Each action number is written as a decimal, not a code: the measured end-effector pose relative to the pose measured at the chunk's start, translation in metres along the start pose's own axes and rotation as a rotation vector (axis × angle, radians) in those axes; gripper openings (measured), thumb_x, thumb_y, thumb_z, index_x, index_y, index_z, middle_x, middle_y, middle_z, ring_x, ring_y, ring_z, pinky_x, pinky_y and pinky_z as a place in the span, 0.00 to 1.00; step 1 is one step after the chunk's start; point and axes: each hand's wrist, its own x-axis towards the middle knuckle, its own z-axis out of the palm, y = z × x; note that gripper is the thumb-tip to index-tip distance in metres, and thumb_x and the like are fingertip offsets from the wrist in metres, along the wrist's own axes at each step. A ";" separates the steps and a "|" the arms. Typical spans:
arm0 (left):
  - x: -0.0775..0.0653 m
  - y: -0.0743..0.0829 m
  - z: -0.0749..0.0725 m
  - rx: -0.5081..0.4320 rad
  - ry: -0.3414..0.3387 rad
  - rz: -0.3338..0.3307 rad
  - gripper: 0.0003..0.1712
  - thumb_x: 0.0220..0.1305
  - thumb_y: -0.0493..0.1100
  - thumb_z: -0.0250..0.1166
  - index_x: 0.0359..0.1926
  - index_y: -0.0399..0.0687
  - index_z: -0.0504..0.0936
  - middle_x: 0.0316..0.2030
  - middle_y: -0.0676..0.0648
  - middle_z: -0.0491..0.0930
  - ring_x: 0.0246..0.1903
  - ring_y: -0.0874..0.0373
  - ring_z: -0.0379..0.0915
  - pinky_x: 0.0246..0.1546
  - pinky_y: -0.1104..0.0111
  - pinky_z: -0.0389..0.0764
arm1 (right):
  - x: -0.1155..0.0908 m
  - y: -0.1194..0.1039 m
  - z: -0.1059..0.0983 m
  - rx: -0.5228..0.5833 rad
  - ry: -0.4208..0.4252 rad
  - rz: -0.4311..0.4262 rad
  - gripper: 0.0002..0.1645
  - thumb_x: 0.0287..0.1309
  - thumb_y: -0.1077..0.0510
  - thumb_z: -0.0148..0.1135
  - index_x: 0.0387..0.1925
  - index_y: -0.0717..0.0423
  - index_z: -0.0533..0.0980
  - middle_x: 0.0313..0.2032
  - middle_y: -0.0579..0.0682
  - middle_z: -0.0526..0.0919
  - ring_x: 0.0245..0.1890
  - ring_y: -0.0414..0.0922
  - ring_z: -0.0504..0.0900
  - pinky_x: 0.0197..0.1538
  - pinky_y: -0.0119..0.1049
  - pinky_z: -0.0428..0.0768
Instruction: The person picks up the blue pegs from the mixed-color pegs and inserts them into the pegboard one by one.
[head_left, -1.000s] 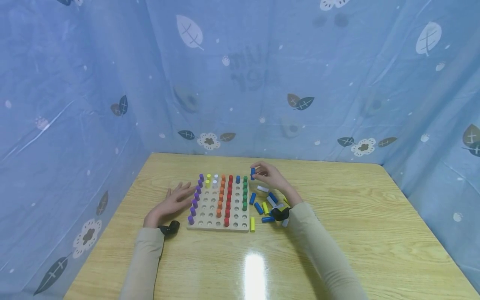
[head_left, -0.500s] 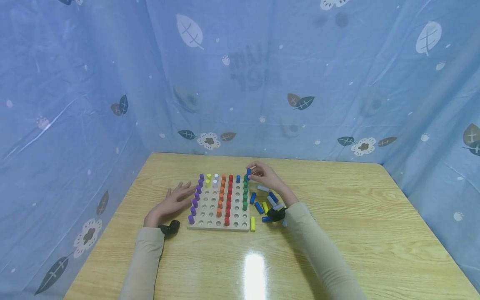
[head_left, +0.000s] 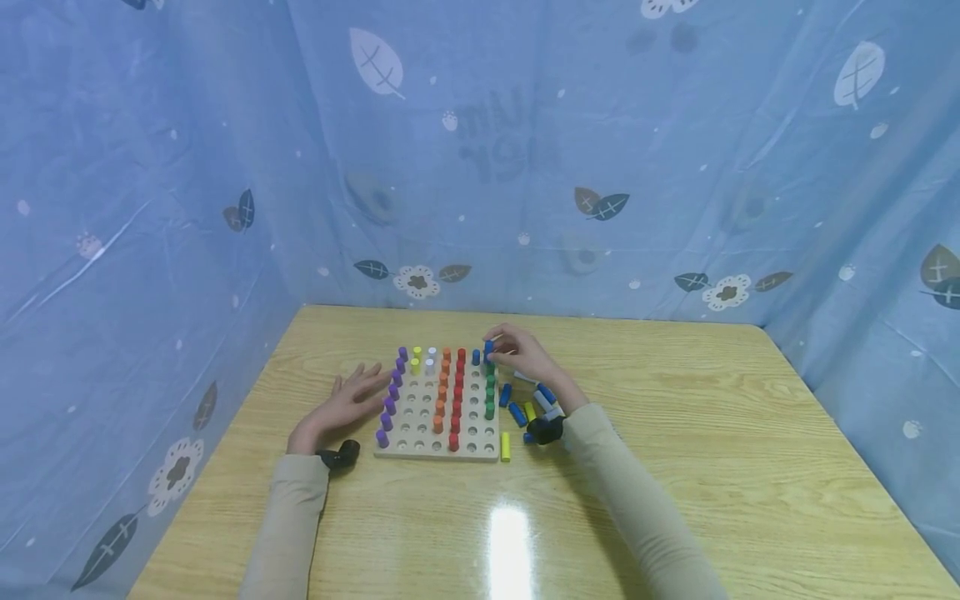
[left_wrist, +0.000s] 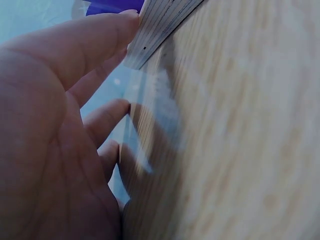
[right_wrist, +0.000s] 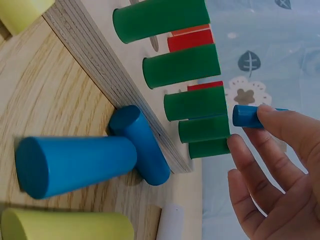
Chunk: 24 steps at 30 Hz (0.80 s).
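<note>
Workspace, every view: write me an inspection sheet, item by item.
Surface: wooden table, glare near the front.
Job's things: board with set pegs and bare holes; blue peg in hand.
Clutter: loose pegs, blue, yellow and white, right of the board.
Grippers: left hand at the board's left edge; right hand pinches the blue peg.
Cables: nothing seen.
Surroundings: blue patterned curtain.

R hand [right_wrist: 287,195] hides pt of held blue peg [right_wrist: 245,116]; tabletop [left_wrist: 250,130] blurry in L-wrist view.
</note>
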 end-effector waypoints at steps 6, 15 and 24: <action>0.002 0.000 -0.001 -0.007 -0.007 -0.002 0.31 0.68 0.55 0.51 0.69 0.56 0.58 0.72 0.43 0.42 0.71 0.42 0.22 0.62 0.43 0.14 | 0.002 -0.004 0.002 -0.011 -0.012 0.004 0.18 0.60 0.62 0.58 0.52 0.59 0.70 0.44 0.57 0.79 0.43 0.52 0.80 0.47 0.46 0.80; 0.003 0.000 -0.001 0.002 -0.005 0.010 0.31 0.68 0.54 0.51 0.69 0.54 0.58 0.72 0.42 0.43 0.71 0.41 0.22 0.62 0.43 0.15 | 0.006 -0.003 0.009 -0.058 -0.014 0.014 0.18 0.58 0.64 0.59 0.51 0.62 0.71 0.41 0.58 0.81 0.40 0.49 0.81 0.44 0.42 0.80; 0.003 0.001 -0.001 0.008 0.011 0.012 0.31 0.68 0.54 0.52 0.69 0.53 0.59 0.72 0.41 0.44 0.70 0.39 0.23 0.62 0.42 0.16 | 0.009 -0.006 0.015 -0.057 -0.026 0.113 0.16 0.58 0.64 0.59 0.49 0.60 0.73 0.40 0.57 0.83 0.40 0.47 0.81 0.44 0.41 0.80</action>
